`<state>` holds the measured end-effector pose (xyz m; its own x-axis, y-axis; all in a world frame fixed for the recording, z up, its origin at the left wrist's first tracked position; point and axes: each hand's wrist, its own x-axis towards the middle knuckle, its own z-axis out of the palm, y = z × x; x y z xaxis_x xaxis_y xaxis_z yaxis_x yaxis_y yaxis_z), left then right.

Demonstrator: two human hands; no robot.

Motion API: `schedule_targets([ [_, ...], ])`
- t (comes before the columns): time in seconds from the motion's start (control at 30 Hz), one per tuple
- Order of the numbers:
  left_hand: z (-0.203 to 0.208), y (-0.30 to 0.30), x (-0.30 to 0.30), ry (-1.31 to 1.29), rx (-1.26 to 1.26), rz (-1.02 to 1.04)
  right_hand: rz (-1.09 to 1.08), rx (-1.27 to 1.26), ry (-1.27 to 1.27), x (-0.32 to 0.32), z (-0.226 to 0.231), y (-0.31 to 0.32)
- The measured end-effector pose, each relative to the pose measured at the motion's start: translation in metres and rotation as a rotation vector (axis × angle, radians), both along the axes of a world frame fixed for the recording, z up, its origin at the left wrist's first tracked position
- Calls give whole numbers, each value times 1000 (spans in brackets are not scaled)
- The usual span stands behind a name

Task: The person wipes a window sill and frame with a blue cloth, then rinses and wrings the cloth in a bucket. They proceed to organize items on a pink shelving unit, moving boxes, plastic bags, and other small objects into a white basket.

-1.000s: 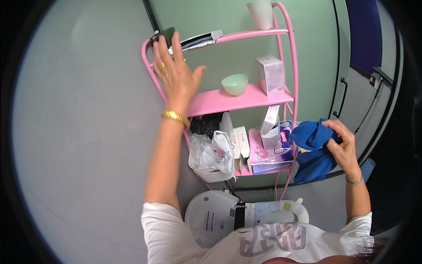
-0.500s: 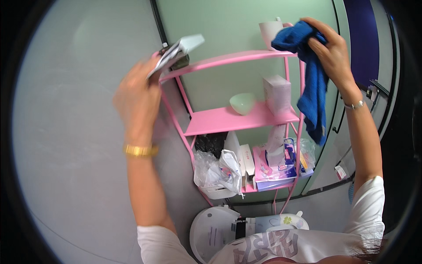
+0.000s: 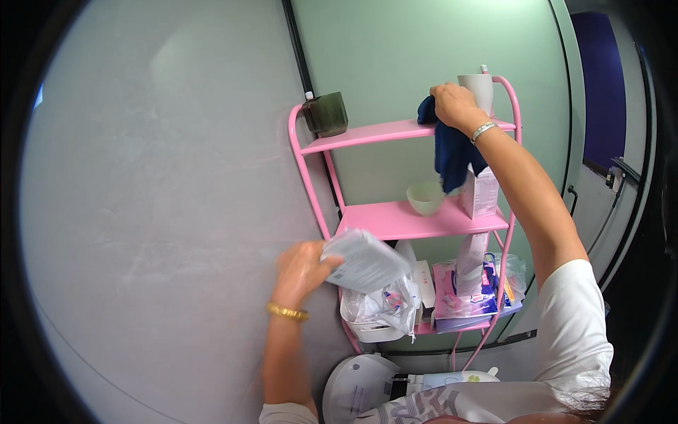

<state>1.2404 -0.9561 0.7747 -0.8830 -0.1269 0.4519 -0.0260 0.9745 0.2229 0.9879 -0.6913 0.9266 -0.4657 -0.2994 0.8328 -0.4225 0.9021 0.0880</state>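
My left hand [image 3: 300, 270] is closed on the edge of a flat white packet [image 3: 366, 263] with print on it. That packet is tilted in front of the lower part of a pink rack and hides some of what lies there. Up at the right end of the top shelf [image 3: 378, 133], my right hand [image 3: 458, 107] grips a blue cloth [image 3: 455, 157]. The cloth bunches at the shelf's surface, and its loose end hangs past the front edge, partly over a pale box [image 3: 482, 192]. Just behind this hand stands a white cup [image 3: 477, 90].
A dark green jar [image 3: 327, 114] occupies the top shelf's left end. On the middle shelf [image 3: 395, 220] sits a pale green bowl [image 3: 426, 198]. Below are a white basket [image 3: 374, 331] with plastic bags and several packages [image 3: 462, 293]. A round white lid [image 3: 357, 381] is near the floor.
My left hand has brought the white packet down from beside the top shelf to the lower shelf's height. My right hand has moved left and lowered the blue cloth onto the top shelf.
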Motion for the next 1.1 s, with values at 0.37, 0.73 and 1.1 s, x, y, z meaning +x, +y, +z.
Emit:
schedule_targets([
  [0.37, -15, -50, -103, -269, 594, -231, 77, 177, -381, -44, 20, -51],
  [0.73, -45, -58, -126, -259, 483, -166, -5, 221, -530, -41, 28, -136],
  [1.1, -56, -66, -132, -245, 348, -79, 620, 268, -363, 31, 26, -194],
])
